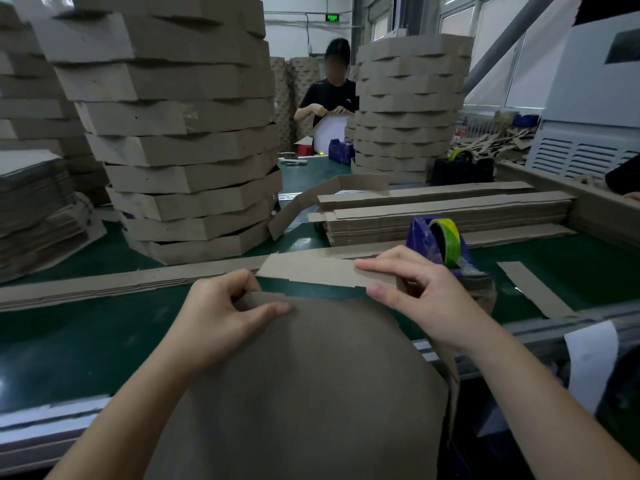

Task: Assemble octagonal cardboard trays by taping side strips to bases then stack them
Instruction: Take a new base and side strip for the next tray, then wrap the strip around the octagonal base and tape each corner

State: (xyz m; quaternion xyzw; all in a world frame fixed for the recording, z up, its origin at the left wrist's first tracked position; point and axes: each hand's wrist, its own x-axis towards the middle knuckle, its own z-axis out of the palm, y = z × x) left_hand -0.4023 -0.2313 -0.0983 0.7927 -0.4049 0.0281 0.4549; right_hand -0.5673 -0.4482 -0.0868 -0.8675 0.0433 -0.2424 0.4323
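A large brown cardboard base (304, 382) fills the lower middle of the head view, tilted up toward me. My left hand (221, 320) pinches its upper left edge. My right hand (419, 299) grips the right end of a cardboard side strip (322, 270), which runs along the base's top edge and bends down around its right side. A purple tape dispenser (436, 242) with a yellow-green roll stands just behind my right hand. A tall stack of finished octagonal trays (180, 133) rises at the back left.
A pile of flat side strips (446, 216) lies on the green table (86, 341) behind the dispenser. A second tray stack (408, 105) stands at the back, with a person (329, 95) working beside it. Loose strips (104, 282) lie at left. A metal rail (554, 327) edges the table.
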